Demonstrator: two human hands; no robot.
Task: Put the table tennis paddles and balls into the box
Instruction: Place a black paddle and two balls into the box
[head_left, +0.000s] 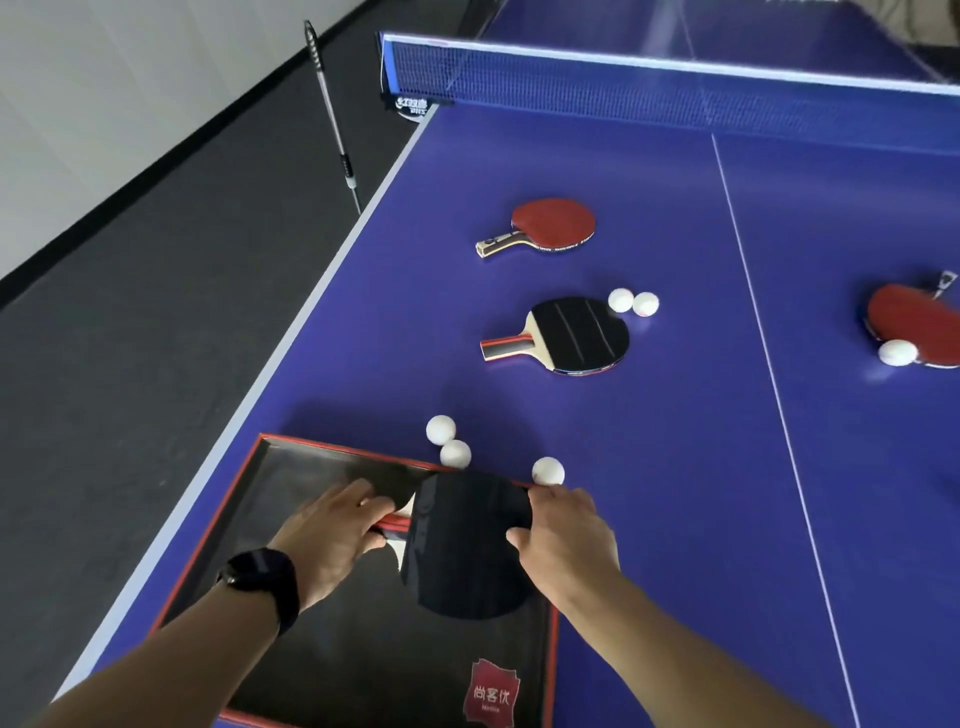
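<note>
A black box (322, 467) with a red rim lies open at the table's near left corner. Over it I hold a black-faced paddle (467, 545): my left hand (332, 540) grips its handle and my right hand (566, 535) holds the blade's right edge. Three white balls (455, 453) rest just beyond the box's far rim. Farther out lie a second black paddle (576, 335) with two balls (634, 302) beside it, and a red paddle (553, 223). At the right edge a red paddle (919, 325) has one ball (897, 353) touching it.
The blue table (675, 467) has a white centre line and a net (649, 83) across its far side. A thin pole (332, 114) leans beyond the left edge, above dark floor. A red label (491, 693) marks the box's near right corner.
</note>
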